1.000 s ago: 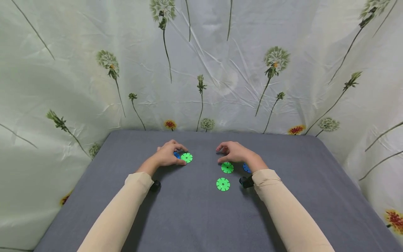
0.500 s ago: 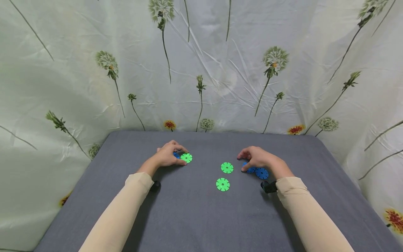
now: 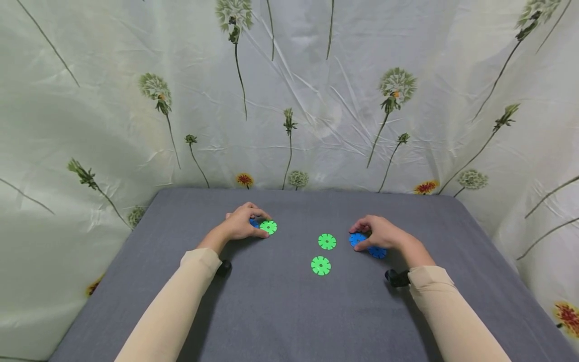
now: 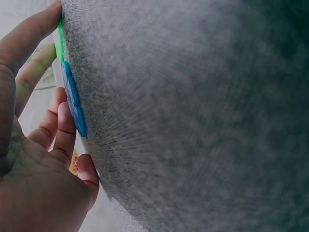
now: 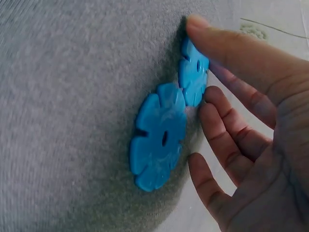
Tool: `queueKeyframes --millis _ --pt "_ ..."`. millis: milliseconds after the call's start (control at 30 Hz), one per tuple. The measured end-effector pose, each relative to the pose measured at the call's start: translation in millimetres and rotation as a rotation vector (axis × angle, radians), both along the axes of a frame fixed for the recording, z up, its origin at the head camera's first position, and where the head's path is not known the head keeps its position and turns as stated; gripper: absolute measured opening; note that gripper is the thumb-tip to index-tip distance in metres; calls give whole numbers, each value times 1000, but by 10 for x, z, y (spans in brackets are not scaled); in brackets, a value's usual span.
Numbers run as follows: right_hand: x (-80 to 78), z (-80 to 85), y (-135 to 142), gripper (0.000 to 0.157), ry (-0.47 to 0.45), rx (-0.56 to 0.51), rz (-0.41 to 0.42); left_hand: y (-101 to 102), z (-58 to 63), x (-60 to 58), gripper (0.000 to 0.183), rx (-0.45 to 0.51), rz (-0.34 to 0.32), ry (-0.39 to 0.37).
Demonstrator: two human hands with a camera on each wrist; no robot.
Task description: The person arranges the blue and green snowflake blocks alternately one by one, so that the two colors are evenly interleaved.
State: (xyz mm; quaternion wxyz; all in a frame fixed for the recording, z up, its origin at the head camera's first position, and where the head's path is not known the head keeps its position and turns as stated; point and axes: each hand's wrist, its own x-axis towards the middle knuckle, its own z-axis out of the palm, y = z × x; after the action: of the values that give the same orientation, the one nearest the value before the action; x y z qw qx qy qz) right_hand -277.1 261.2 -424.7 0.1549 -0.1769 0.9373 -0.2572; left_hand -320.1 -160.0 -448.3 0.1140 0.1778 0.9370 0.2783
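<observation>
In the head view, my left hand point(image 3: 241, 222) is at the left, holding a green notched plastic disc point(image 3: 269, 228) by opposite edges between thumb and forefinger. A blue notched disc point(image 4: 73, 99) lies under that hand, beside the green one and close to the other fingers. To the right, the thumb and forefinger of my right hand point(image 3: 383, 234) hold opposite edges of a blue notched disc point(image 3: 356, 239). A second blue disc point(image 5: 159, 140) lies against it on the cloth, partly covered by the hand in the head view.
Between the hands, two more green notched discs point(image 3: 327, 241) lie flat on the grey cloth-covered table point(image 3: 280, 311), one nearer the front. Behind the table's far edge hangs a pale curtain point(image 3: 316, 100) printed with flowers. Both wrists carry small black cameras.
My right hand has moved right, away from the green disc, and settled around a blue disc, uncovering the green one. The left hand and its green disc have stayed in place.
</observation>
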Motion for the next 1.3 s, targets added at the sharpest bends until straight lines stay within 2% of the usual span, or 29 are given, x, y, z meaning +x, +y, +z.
queueKeyframes --millis 233,633,967,1300 --pt "19 -42 96 43 -17 -49 -23 4 13 13 41 2 7 -6" --pt "1 -136 137 40 -3 -63 -83 35 7 11 41 -11 24 -9" --pt "-36 -127 111 39 -20 -61 -69 57 32 16 40 -21 36 -31" --pt "-27 -98 102 44 -41 -175 -39 79 49 37 39 -41 35 -21"
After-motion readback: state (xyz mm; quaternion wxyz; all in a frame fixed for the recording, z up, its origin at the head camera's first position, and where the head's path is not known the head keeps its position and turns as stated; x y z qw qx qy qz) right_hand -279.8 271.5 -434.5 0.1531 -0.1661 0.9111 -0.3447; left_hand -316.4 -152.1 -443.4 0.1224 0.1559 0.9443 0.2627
